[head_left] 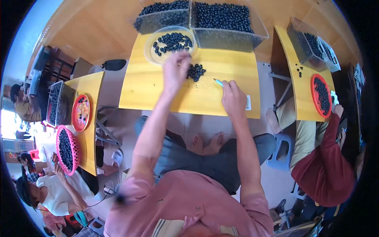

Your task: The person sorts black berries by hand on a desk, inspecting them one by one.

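Round black beads loosely heaped; slim teal tool to their right.

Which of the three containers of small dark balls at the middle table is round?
The shallow, clear tray beside the person's left hand. The other two, the see-through bins behind it, have straight sides and corners.

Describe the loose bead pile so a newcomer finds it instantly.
Find the middle yellow table, then the person's left hand. Just right of it lies a small pile of black beads, directly on the wood, unlike those inside the round tub and clear boxes.
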{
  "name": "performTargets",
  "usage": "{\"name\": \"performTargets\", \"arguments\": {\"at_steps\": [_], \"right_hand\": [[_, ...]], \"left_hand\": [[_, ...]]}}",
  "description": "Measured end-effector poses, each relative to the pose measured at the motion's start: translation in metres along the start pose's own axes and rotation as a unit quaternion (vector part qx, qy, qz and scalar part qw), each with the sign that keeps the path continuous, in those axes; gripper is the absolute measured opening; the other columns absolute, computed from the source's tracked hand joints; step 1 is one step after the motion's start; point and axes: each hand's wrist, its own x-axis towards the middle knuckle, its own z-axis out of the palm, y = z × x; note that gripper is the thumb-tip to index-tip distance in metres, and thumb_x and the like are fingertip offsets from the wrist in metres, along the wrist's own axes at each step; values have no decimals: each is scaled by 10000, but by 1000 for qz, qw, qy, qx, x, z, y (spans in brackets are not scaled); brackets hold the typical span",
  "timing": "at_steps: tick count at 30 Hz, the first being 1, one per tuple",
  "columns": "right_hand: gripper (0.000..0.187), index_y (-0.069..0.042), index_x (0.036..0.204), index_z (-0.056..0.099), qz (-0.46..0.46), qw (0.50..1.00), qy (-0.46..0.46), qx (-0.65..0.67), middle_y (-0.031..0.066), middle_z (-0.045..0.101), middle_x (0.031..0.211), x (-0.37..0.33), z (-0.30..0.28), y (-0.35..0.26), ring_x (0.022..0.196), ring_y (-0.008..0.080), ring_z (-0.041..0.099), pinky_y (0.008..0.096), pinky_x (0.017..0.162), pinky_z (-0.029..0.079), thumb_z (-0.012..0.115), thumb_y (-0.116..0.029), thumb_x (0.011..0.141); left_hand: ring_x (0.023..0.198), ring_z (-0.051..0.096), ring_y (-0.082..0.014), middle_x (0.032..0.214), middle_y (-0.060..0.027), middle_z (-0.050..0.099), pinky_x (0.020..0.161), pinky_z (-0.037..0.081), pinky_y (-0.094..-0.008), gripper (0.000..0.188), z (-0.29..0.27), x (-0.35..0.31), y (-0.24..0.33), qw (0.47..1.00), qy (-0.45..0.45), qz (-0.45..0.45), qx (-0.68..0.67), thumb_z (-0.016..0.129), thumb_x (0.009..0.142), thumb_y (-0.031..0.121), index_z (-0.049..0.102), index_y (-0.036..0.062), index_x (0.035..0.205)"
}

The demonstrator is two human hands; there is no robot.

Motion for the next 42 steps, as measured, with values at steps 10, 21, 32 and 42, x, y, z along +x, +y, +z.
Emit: {"name": "performTargets", "arguments": {"at_steps": [10, 21, 32, 42], "right_hand": [[199, -70, 1079, 705, 7, 1000, -4, -1, 99, 606, 922, 2, -3, 5, 810, 297, 691, 440, 676, 574, 666, -64, 884], [150, -81, 1071, 697, 20, 999, -36, -17, 101, 609, 901, 2, -2, -2, 797, 322, 693, 463, 665, 560, 618, -90, 944], [145, -102, 1053, 696, 4, 1000, 17, -13, 96, 631, 913, 5, 3, 7, 769, 329, 687, 471, 659, 570, 632, -112, 924], [154, -88, 1072, 697, 13, 1000, -4, -13, 84, 611, 897, 3, -2, -4, 778, 290, 695, 443, 646, 571, 649, -111, 927]], "left_hand": [[705, 656, -216, 835, -28, 695, 615, 469, -312, 243, -56, -51, 171, 889, -141, 367, 235, 877, 781, 263, 689, 126, 851], [693, 708, -164, 805, -47, 747, 593, 556, -252, 99, -87, -87, 301, 911, -178, 370, -34, 763, 808, 170, 744, 89, 861], [700, 670, -164, 838, -48, 702, 581, 490, -249, 203, -65, -64, 269, 819, -265, 409, -302, 675, 966, 196, 736, 33, 862], [712, 683, -249, 833, -123, 710, 661, 548, -352, 106, -58, -71, 147, 986, -101, 118, 60, 754, 927, 109, 764, 46, 1012]]}}
